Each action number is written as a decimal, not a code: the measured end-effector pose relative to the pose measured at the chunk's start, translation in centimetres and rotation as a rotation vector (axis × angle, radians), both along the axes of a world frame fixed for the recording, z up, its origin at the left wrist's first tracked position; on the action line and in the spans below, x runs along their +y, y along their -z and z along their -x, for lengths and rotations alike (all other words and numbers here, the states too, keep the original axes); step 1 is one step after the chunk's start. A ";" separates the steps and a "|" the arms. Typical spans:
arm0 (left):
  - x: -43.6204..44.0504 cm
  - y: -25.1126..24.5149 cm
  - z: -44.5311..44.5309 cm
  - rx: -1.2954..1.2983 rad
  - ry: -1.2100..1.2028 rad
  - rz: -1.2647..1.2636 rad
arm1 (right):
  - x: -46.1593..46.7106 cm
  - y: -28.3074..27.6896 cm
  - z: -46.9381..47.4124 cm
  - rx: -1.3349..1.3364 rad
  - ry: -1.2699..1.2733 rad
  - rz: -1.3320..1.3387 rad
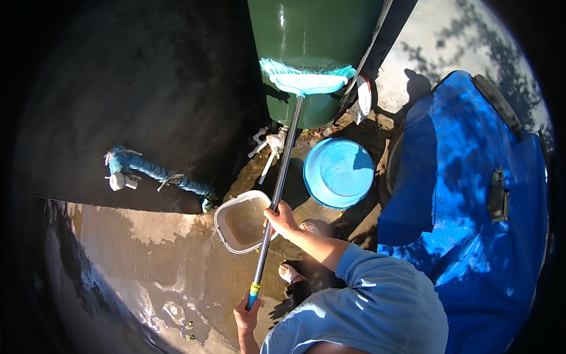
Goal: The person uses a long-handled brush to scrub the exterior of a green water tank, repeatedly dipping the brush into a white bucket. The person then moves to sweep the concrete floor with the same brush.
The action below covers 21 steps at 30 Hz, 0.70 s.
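Both of my hands hold a push-style broom with a dark metal pole. My right hand grips the pole about midway, above a white square bucket of murky water. Lower in the view, my left hand closes around the blue end of the handle, below a yellow-green band. The turquoise broom head is at the far end, its bristles pointing away from me. It overlaps a large green tank; whether it touches the tank, I cannot tell.
A light-blue plastic basin sits right of the pole. White plastic taps stick out below the tank. At left a wrapped pipe ends in a white fitting. Blue tarpaulin covers the right side. The concrete floor is wet.
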State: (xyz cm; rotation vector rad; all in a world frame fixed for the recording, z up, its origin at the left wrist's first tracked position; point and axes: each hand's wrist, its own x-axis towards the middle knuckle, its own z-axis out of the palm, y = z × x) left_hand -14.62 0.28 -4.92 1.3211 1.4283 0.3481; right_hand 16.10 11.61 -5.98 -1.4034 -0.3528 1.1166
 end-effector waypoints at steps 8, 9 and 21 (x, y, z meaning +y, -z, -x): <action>-1.9 -1.8 -9.2 0.197 0.123 -0.252 | -1.5 11.2 -4.1 0.162 0.037 0.346; -2.2 -1.5 -8.2 0.218 0.126 -0.244 | -1.6 11.0 -3.6 0.142 0.031 0.344; -2.5 1.0 -3.0 0.423 0.300 -0.370 | -1.9 -2.5 -1.9 -0.006 -0.069 0.123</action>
